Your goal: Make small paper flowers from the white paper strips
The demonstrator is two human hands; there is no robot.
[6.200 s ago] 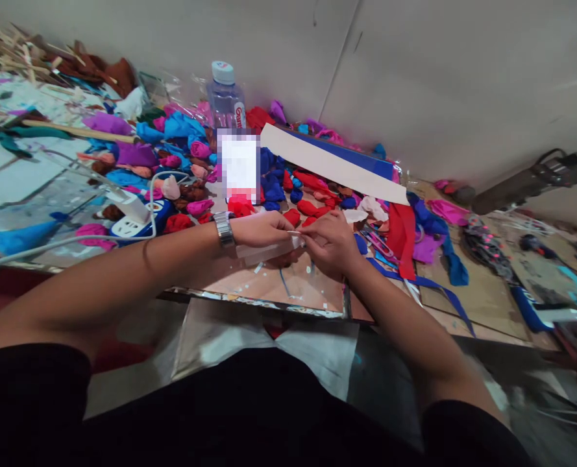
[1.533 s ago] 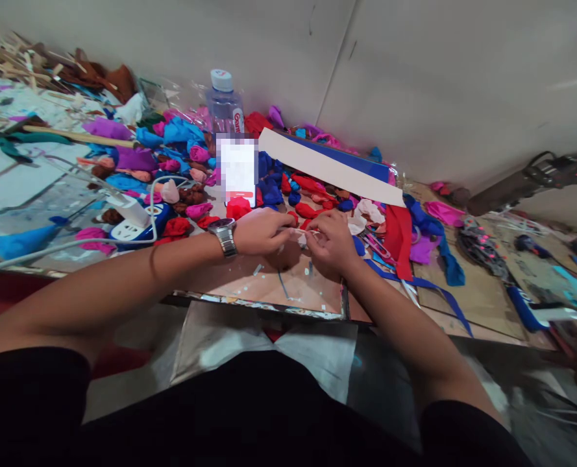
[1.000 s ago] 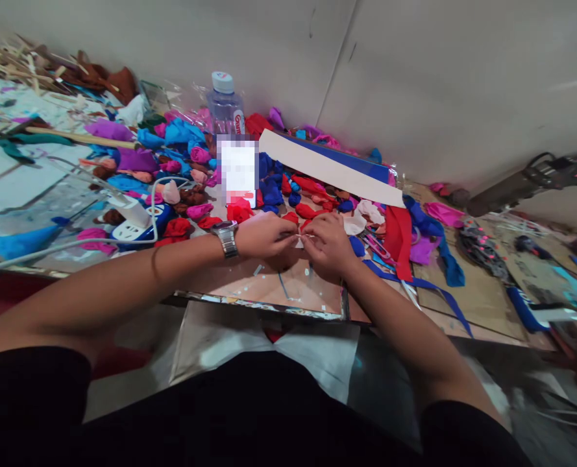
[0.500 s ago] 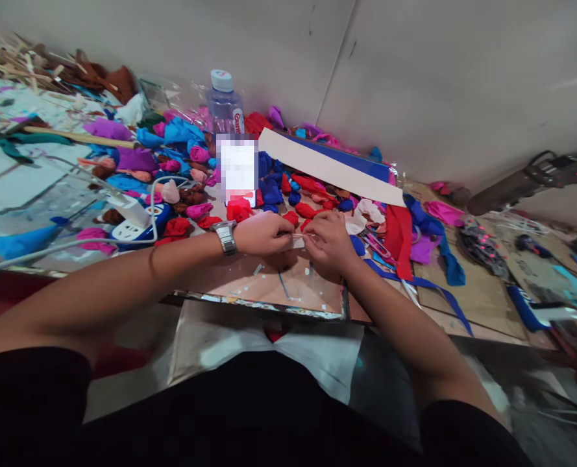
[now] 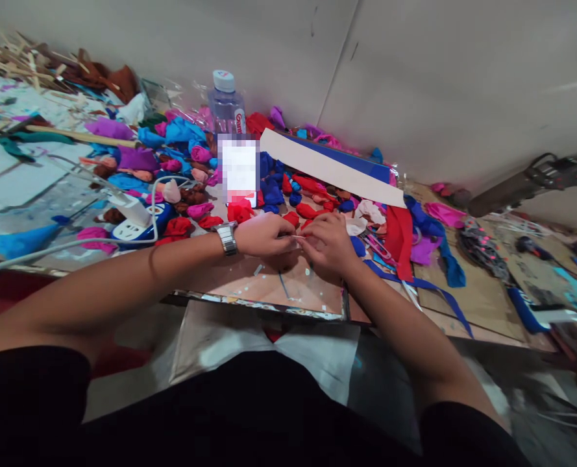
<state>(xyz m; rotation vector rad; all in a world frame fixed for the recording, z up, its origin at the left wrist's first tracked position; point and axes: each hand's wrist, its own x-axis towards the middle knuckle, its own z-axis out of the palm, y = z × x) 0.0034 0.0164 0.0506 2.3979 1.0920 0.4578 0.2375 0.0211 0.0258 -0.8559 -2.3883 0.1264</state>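
Observation:
My left hand, with a metal watch at the wrist, is closed in a pinch near the table's front edge. Close beside it, my right hand pinches too, thumb against fingers. A small pale strip shows between the two sets of fingertips, held from both sides; its material is too small to tell. Red crumpled pieces lie just beyond the hands. A white crumpled piece and a pink safety-pin-like thing are close to the right hand.
A lit phone stands before a plastic bottle. A long cream strip lies over blue sheets behind the hands. Left are a power strip, a white cable and green-handled pliers. A blue ribbon hangs over the front edge.
The hands stay almost in place, with only slight finger movement. Less of the pale strip shows between the fingertips now.

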